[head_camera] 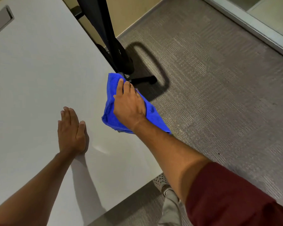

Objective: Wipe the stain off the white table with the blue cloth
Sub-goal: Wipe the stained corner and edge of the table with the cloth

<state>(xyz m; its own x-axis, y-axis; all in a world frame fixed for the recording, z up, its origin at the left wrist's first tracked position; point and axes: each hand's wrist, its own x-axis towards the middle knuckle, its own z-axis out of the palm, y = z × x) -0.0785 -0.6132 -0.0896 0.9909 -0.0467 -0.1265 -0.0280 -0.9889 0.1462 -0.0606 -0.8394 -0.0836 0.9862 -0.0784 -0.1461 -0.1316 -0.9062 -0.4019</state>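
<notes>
Filling the left half of the view, the white table point(39, 75) is a smooth matte slab with a straight right edge and a grey rectangular inset plate point(0, 20) near its far left corner. No stain can be made out on it; only a faint curved glint lies near the left hand point(71, 132). That hand is open, palm flat on the tabletop, fingers together. The right hand point(129, 106) is closed around the blue cloth point(110, 103), a soft, looped-pile terry bunched into folds at the table's right edge, 1 end drooping past the edge over the floor. Beyond lies grey ribbed carpet point(219, 79), a black office chair point(114, 51) tucked against the table edge, and a pale metal-framed threshold point(252, 25) at the upper right. A maroon sleeve point(235, 198) covers the right upper arm; a perforated light shoe point(161, 181) shows below.
</notes>
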